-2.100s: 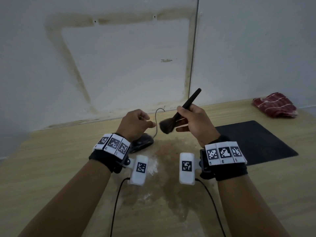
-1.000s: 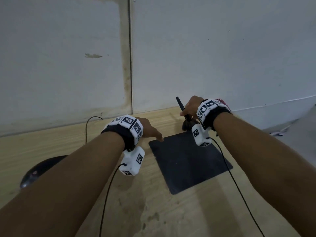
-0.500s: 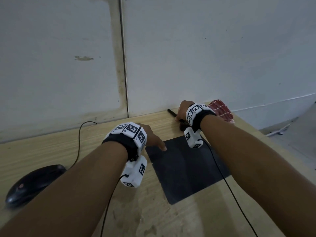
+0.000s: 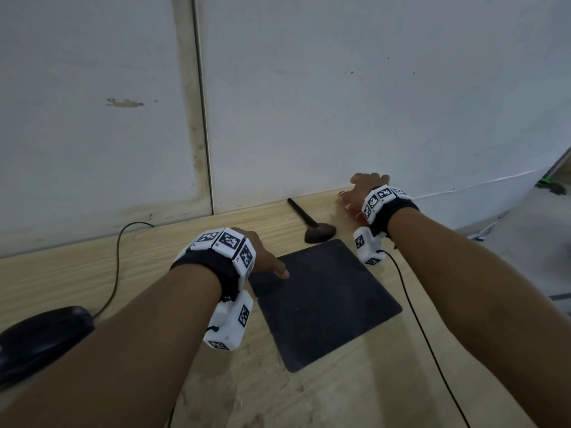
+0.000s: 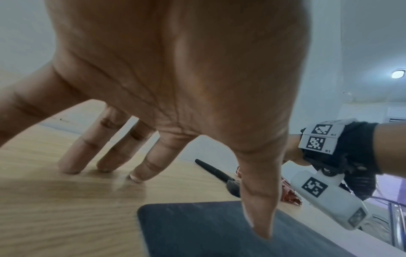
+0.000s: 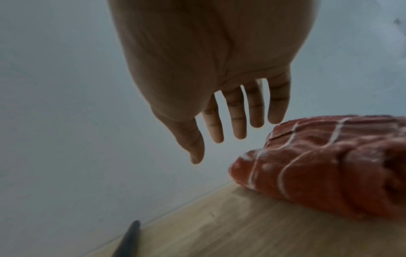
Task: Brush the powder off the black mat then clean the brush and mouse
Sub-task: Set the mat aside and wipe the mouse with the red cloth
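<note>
Pale, stained wall panels back a light wooden worktop (image 4: 355, 396) on which the black mat (image 4: 327, 304) lies right of centre, its surface looking free of powder. Left hand (image 4: 262, 253) is spread, fingertips (image 5: 136, 175) resting on the wood and the thumb on the mat's far-left corner, holding nothing. Brush (image 4: 312, 225) lies flat just beyond the mat's far edge, handle pointing to the wall, bristles nearest the mat. Right hand (image 4: 363, 191) hangs with fingers straight and apart, empty, above the folded red striped cloth (image 6: 329, 165) at the far right. Wired black mouse (image 4: 40, 338) sits at the near left, well apart. Judgement: brushing appears finished and the cleaning stage is opening; the next move calls for lowering the right hand, gripping the cloth, then wiping brush and mouse.
</note>
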The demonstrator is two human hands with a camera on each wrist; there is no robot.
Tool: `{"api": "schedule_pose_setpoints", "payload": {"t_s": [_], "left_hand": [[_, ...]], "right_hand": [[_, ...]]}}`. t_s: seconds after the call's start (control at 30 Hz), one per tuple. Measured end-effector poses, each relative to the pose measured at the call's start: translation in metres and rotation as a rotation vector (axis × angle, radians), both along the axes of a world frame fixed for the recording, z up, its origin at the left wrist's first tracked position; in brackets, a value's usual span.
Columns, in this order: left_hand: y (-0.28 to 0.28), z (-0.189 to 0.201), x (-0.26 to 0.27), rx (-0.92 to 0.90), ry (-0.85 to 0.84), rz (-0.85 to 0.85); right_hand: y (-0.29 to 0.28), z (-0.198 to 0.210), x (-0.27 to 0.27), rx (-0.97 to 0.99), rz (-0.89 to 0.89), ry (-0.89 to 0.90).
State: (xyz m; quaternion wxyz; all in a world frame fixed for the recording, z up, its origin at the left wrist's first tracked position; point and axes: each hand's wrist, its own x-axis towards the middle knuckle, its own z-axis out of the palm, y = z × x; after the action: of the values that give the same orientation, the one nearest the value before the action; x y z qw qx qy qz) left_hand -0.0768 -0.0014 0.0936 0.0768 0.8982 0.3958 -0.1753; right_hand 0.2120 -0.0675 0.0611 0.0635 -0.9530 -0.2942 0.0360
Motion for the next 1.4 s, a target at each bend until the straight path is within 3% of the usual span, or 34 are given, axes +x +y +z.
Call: {"api": "schedule_pose_setpoints", "payload": {"t_s": [0.2, 0.3, 0.4, 0.53, 0.67, 0.83, 1.07, 1.17, 1.4], "left_hand": [[0.006, 0.000, -0.003, -0.030, -0.007, 0.051], [0.010, -0.005, -0.002, -0.008, -0.006, 0.059], [0.015, -0.012, -0.001, -0.006, -0.015, 0.069], [0.016, -0.023, -0.001, -0.015, -0.015, 0.071], [0.018, -0.029, -0.004, -0.011, 0.008, 0.070], [0.025, -0.034, -0.004, -0.081, 0.008, 0.125], [0.050, -0.038, -0.002, -0.338, -0.259, 0.238], [0.059, -0.034, -0.004, -0.362, -0.406, 0.201], [0.082, -0.029, -0.030, -0.372, -0.919, 0.332]], "right_hand": [[0.002, -0.002, -0.022, -0.142, 0.098, 0.033], [0.020, -0.040, 0.017, -0.177, 0.138, 0.015], [0.019, -0.062, 0.031, -0.160, 0.062, 0.068], [-0.008, -0.025, -0.028, -0.060, 0.052, 0.125], [-0.005, -0.030, -0.029, 0.062, 0.012, 0.207], [0.008, -0.007, -0.053, 0.277, 0.000, 0.293], [0.021, 0.014, -0.086, 0.551, 0.070, 0.704], [0.022, 0.020, -0.100, 0.655, 0.138, 0.812], [0.028, 0.018, -0.125, 0.882, 0.218, 1.053]]}}
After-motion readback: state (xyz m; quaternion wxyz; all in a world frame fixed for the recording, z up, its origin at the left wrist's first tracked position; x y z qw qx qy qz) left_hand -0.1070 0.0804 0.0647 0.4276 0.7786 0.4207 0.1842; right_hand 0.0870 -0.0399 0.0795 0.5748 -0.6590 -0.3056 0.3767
